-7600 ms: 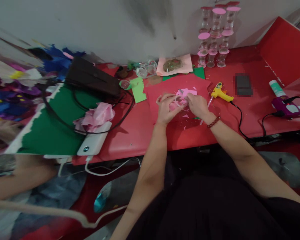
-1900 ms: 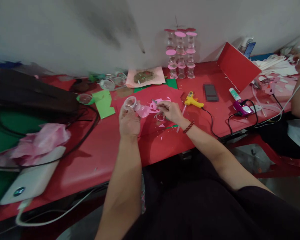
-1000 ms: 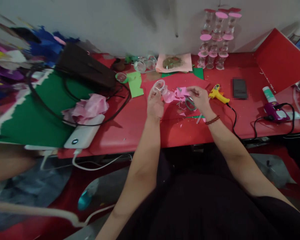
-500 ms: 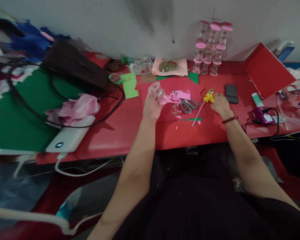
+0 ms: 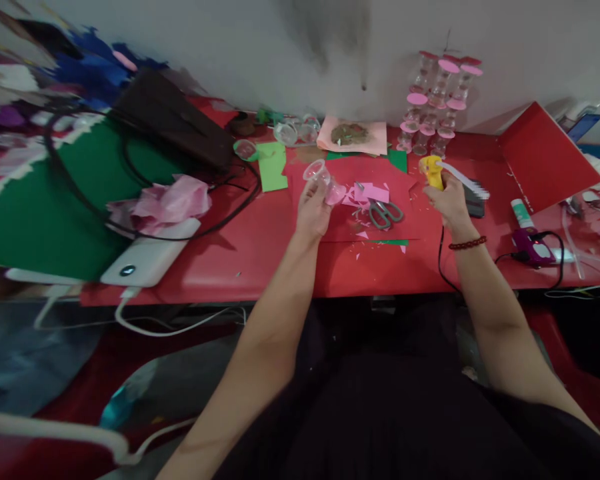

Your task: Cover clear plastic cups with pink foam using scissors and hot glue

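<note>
My left hand [image 5: 313, 210] is closed around a clear plastic cup [image 5: 316, 172], held above the red paper; a pink piece shows at the cup's far end. In my right hand [image 5: 450, 199] is a yellow glue gun [image 5: 431, 172], raised off the table, with a whitish glue stick [image 5: 463, 179] sticking out of it toward the right. Between the hands, grey-handled scissors [image 5: 385, 214] lie on the red paper [image 5: 337, 230] among pink paper scraps [image 5: 370, 193].
Stacked cups with pink discs [image 5: 425, 120] stand by the wall. A dark phone [image 5: 475, 204] lies beyond my right wrist, near a glue tube [image 5: 521, 213] and purple adapter [image 5: 533, 249]. On the left are a white power bank [image 5: 150, 257], pink tissue [image 5: 170, 203] and black cable.
My right hand has lifted the glue gun off the table and turned it, so the glue stick now points right. My left hand still holds the cup. The view has shifted slightly.
</note>
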`<state>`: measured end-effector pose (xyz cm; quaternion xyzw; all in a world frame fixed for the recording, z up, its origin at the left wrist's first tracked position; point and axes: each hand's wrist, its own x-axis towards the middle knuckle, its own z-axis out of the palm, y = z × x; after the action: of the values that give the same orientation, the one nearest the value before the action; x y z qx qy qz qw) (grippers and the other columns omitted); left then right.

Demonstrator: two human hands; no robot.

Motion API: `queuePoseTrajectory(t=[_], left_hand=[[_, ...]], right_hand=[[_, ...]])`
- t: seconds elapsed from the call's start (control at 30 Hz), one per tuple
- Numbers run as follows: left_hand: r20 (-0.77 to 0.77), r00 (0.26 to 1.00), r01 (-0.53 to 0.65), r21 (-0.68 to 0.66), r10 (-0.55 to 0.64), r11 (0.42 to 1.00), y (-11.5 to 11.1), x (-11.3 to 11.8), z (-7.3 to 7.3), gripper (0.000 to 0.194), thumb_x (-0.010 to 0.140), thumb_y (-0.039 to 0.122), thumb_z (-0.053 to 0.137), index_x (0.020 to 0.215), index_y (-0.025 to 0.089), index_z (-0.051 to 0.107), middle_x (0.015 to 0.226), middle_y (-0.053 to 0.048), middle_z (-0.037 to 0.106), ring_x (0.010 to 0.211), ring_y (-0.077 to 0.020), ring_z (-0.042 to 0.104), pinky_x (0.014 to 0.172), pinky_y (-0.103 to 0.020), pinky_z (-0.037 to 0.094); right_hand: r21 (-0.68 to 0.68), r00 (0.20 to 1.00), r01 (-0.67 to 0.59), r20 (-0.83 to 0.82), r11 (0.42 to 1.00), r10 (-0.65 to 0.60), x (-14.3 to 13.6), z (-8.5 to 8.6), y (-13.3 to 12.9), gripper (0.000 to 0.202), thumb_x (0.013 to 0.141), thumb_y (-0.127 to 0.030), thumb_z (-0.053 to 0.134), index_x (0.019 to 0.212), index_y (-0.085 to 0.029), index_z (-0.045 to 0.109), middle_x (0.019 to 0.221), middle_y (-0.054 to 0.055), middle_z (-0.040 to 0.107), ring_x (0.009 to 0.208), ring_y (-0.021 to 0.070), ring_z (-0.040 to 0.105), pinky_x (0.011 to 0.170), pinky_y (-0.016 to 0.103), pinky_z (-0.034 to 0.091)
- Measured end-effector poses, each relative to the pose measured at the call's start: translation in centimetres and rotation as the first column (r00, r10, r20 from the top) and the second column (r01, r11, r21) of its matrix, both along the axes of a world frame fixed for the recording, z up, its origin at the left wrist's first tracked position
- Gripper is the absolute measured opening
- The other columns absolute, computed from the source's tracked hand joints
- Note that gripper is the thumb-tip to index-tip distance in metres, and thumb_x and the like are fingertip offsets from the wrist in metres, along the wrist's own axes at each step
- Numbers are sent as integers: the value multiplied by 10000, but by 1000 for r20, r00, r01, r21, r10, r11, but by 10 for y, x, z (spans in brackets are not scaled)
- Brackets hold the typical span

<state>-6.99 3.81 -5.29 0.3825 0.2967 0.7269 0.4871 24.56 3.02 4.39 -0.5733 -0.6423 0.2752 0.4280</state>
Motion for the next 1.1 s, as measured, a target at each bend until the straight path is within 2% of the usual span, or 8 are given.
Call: queuePoseTrajectory(t=[0.1, 0.17, 0.37, 0.5, 0.7, 0.83, 0.97, 1.1], left_hand=[[-43, 997, -69, 19, 70, 997, 2, 1, -5, 541, 749, 582, 912, 1159, 277, 735, 1270, -84, 748, 1324, -274, 660, 1132, -460, 532], [-64, 994, -93, 2, 93, 996, 1, 2, -7, 615, 707, 629, 918, 1171, 271, 731, 1273, -93, 749, 1275, -271, 684, 1100, -458, 544], [-301, 940, -153, 53, 162, 987, -10, 7, -2, 645, 662, 604, 944, 1157, 243, 745, 1227, -88, 773, 1201, -274, 700, 1142, -481, 498], [-497, 837, -215, 86, 229, 973, -15, 8, -2, 533, 682, 510, 948, 1092, 214, 779, 1188, -109, 783, 1192, -315, 690, 1164, -533, 468], [-574, 750, -273, 185, 329, 944, -15, 7, -6, 444, 703, 419, 951, 1069, 237, 780, 1203, -101, 763, 1268, -325, 656, 1187, -536, 437], [-615, 727, -249, 181, 307, 952, -16, 7, -6, 415, 759, 422, 929, 1059, 187, 766, 1177, -91, 760, 1382, -326, 595, 1196, -534, 386], [-625, 720, -240, 184, 302, 953, -19, 7, -4, 408, 748, 394, 932, 1080, 221, 772, 1224, -106, 766, 1298, -319, 641, 1216, -552, 415], [-645, 706, -242, 170, 293, 955, -20, 7, -4, 432, 766, 421, 920, 1086, 173, 770, 1250, -114, 752, 1342, -306, 620, 1203, -531, 411]], right_hand=[[-66, 939, -200, -298, 978, 172, -35, 5, -8, 128, 875, -322, 668, 957, -231, 632, 848, 18, 659, 618, 108, 545, 548, 250, 472], [-85, 872, -328, -409, 941, 268, -52, 4, -12, 191, 907, -419, 671, 936, -232, 643, 783, 8, 653, 550, 94, 519, 480, 232, 433], [-76, 741, -561, -490, 824, 459, -62, -11, -19, 517, 783, -699, 814, 894, -211, 684, 710, 7, 695, 474, 94, 583, 421, 223, 442], [-24, 739, -563, -463, 826, 490, -60, -18, -26, 595, 747, -781, 808, 855, -210, 681, 656, -13, 678, 410, 64, 501, 402, 222, 400], [5, 761, -522, -449, 853, 468, -67, -22, -29, 683, 675, -869, 791, 837, -219, 657, 625, -19, 652, 402, 75, 480, 397, 240, 381], [27, 730, -554, -464, 832, 501, -72, -23, -32, 699, 646, -879, 801, 856, -228, 656, 699, -2, 689, 403, 71, 468, 395, 250, 381], [7, 715, -586, -467, 810, 521, -75, -27, -33, 697, 652, -901, 775, 823, -241, 632, 600, -34, 591, 418, 87, 487, 415, 248, 396], [-9, 722, -586, -460, 811, 516, -77, -34, -30, 712, 642, -933, 745, 792, -255, 585, 571, -50, 550, 408, 89, 466, 401, 246, 373]])
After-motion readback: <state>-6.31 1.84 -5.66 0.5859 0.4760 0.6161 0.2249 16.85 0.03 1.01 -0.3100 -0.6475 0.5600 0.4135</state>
